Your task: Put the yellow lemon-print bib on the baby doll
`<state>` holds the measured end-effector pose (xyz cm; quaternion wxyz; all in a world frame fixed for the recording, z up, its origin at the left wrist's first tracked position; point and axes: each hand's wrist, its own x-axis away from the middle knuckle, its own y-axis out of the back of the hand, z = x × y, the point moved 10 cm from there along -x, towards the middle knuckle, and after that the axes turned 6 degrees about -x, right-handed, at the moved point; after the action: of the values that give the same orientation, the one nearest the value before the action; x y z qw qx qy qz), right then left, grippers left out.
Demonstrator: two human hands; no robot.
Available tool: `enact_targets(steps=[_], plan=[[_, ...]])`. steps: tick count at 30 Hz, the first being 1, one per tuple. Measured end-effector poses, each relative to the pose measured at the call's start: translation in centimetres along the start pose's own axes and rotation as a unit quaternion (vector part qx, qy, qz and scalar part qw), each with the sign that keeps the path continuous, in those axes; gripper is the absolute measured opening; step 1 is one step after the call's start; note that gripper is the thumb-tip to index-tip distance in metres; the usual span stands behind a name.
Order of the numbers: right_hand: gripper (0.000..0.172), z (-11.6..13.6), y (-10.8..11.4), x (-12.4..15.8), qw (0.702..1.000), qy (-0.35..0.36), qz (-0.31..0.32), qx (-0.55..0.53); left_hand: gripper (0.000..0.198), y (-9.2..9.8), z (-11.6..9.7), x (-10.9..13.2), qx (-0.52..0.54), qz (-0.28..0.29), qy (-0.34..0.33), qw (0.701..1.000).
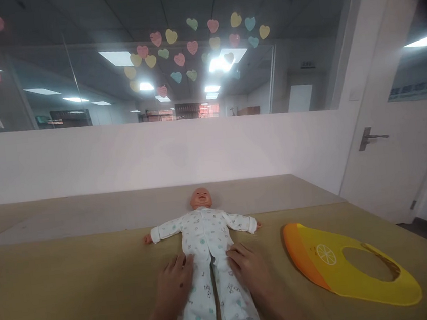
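The left hand (176, 281) and the right hand (248, 271) lay flat, palms down, fingers pointing far and slightly spread, near each other, gripping nothing.

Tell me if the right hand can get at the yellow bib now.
Probably yes: the right hand rests at the doll's hip, and only bare table lies between it and the bib.

On my screen, the sleepsuit (205, 237) of the baby doll (201, 198) is white, dotted with teal and dark prints. The bib (336, 282) is yellow, its lip orange, with a white citrus-slice motif. The table (59, 288) is tan; the heart stickers (192, 47) are pink, yellow, green and blue.
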<state>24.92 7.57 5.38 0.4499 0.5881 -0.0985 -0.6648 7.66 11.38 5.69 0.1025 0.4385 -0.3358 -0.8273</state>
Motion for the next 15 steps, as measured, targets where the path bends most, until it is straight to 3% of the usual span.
enact_targets(steps=[4,7,10,15], plan=[[0.023,0.5,0.5,0.3,0.996,-0.026,0.022,-0.084,0.028,1.2,-0.3,1.1,0.014,-0.087,-0.037,0.995],[0.021,0.0,0.8,0.7,0.972,-0.084,0.034,-0.215,0.023,2.2,-0.5,1.5,0.051,-0.122,-0.051,0.99],[0.021,-2.7,1.8,2.4,0.931,-0.184,-0.003,-0.315,0.021,3.1,-1.1,1.8,0.067,-0.155,-0.06,0.984],[0.032,-9.6,6.8,7.9,0.898,-0.335,-0.052,-0.281,0.019,3.9,-2.3,1.8,0.096,-0.186,-0.064,0.976]])
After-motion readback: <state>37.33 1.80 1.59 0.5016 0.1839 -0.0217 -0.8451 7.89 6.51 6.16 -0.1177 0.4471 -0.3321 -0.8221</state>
